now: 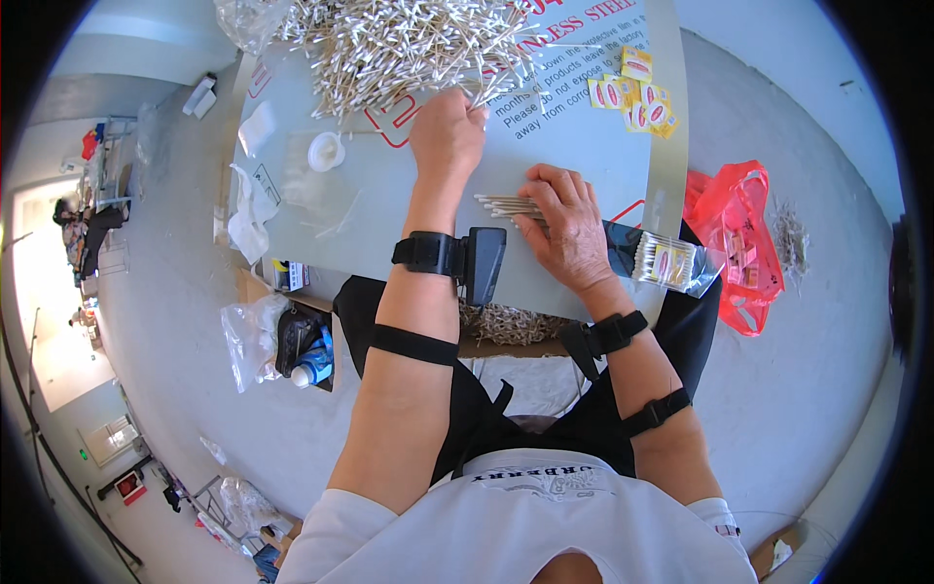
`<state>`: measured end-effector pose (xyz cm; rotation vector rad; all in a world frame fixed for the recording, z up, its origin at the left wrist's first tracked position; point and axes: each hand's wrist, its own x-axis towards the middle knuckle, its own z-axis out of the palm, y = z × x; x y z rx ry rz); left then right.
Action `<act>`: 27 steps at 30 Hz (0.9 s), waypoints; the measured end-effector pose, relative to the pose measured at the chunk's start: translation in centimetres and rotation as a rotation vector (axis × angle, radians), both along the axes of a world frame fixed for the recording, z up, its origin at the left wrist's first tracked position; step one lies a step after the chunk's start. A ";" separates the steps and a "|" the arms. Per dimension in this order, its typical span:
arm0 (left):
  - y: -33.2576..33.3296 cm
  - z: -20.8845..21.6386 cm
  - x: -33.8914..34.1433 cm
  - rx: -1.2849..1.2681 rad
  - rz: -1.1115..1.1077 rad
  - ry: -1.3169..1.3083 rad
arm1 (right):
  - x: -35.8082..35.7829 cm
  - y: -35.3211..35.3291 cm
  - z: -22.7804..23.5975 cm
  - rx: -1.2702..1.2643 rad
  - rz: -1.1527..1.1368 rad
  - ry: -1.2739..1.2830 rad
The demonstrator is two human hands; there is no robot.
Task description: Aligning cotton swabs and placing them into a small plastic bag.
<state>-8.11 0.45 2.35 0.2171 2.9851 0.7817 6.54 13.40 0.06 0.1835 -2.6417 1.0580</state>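
Observation:
A large heap of loose cotton swabs covers the far part of the table. My left hand reaches to the heap's near edge, its fingers pinched on cotton swabs there; the fingertips are partly hidden. Closer to me, my right hand is closed around a small bundle of cotton swabs, their tips pointing left above the tabletop. Beside my right wrist, at the table's near right edge, lies a clear plastic bag with a row of swabs and a yellow label inside.
Several yellow paper labels lie at the table's right. On the left are a small white round cup and crumpled white plastic. A red plastic bag stands right of the table. Below the edge, a box holds more swabs.

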 end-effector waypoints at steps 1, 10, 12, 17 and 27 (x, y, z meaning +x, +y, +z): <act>-0.1 -0.2 -0.1 -0.002 0.003 0.002 | 0.0 -0.1 0.1 -0.001 0.003 0.004; -2.1 -0.4 1.6 -0.015 0.067 0.057 | 0.0 -0.1 0.1 0.003 0.006 0.010; -2.5 -0.1 2.6 0.066 -0.164 -0.027 | 0.0 0.0 0.0 -0.020 0.004 0.018; -2.3 -0.9 4.7 -0.001 -0.367 0.178 | 0.1 -0.1 -0.3 -0.138 -0.042 0.077; 0.8 -0.8 5.6 0.012 -0.147 0.084 | 0.3 0.1 -1.3 -0.509 -0.297 0.049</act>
